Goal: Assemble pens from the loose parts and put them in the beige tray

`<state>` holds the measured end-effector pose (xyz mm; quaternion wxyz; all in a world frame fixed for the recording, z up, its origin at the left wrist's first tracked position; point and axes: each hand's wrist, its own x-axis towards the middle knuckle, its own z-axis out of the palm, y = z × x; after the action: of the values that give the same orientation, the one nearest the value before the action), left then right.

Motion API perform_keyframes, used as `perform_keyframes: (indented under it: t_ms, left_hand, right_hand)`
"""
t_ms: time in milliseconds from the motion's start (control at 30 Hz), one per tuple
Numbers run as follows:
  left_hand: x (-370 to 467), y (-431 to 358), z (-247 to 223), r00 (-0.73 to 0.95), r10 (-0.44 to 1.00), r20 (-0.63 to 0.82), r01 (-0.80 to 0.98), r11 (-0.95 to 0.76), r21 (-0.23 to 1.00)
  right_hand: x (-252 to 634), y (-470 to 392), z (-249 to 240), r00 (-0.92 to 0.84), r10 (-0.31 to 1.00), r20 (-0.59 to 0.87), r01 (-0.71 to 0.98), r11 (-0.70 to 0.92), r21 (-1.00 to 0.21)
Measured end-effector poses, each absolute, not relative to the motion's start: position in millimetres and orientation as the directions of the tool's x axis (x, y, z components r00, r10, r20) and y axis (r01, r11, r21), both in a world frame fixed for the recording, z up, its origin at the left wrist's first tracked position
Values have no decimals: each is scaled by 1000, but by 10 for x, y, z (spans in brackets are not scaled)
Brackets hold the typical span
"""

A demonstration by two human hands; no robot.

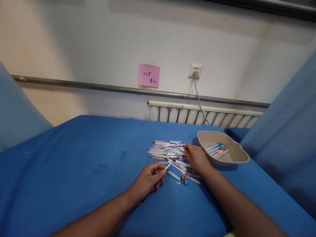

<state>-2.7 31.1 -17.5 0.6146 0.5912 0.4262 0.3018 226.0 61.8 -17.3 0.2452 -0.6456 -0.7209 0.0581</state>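
Observation:
A pile of pens [163,152] in pale colours lies on the blue cloth [98,144], most of them pointing sideways. At the pile's near left edge, my left hand [150,177] pinches a thin white stick-like piece between thumb and fingers. My right hand [196,157] reaches over the pile's right side, its fingertips closed on an orange-tinted pen [183,149]. Close to my left hand lies a light blue pen [173,174]. A small brown piece [182,179] and a small blue piece [186,181] sit at the near edge of the pile.
Right of the pile stands a beige basket [234,158] with several pens [216,149] inside. Behind the table are a radiator [182,115], a metal rail [106,87], a pink note [149,75] and a socket [195,71] with a cable. Blue curtains [286,131] hang at both sides.

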Motion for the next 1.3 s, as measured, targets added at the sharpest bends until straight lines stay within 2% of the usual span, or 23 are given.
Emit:
perform_keyframes:
  t_ms: [33,67,133,167,267,500,700,900,1100,1300]
  left_hand:
    - [-31,308,-177,462,873,-157,130,108,986]
    - [-33,301,-177,468,872,-145,130,94,987]
    - [-29,279,-174,480,869,-121,143,59,988]
    - [-24,263,-167,486,867,-113,158,40,987]
    - [-2,201,-127,510,854,-101,213,-12,977]
    - [33,101,-55,590,806,-48,248,-125,961]
    - [56,111,-78,593,804,-51,242,-117,963]
    - [47,97,-85,631,775,-29,267,-182,946]
    - [16,32,-59,658,753,-7,387,-331,860]
    - [-25,-1,-25,727,686,32,351,-411,841]
  right_hand:
    - [2237,542,-136,-37,957,288,869,173,-464]
    - [2211,452,-104,-16,956,294,782,195,-591]
    - [2157,247,-66,22,971,237,540,188,-820]
    - [2132,143,-64,26,981,194,416,166,-894]
    - [2077,-106,-114,29,993,113,199,105,-974]
    - [2077,-188,-282,-2,997,78,185,78,-980]
    - [2132,-206,-273,25,996,84,174,78,-982]
    - [2058,-281,-242,-14,996,93,243,93,-965]
    - [1982,-376,-197,-99,984,151,322,175,-931]
    - [2033,-399,-158,-182,955,233,413,289,-863]
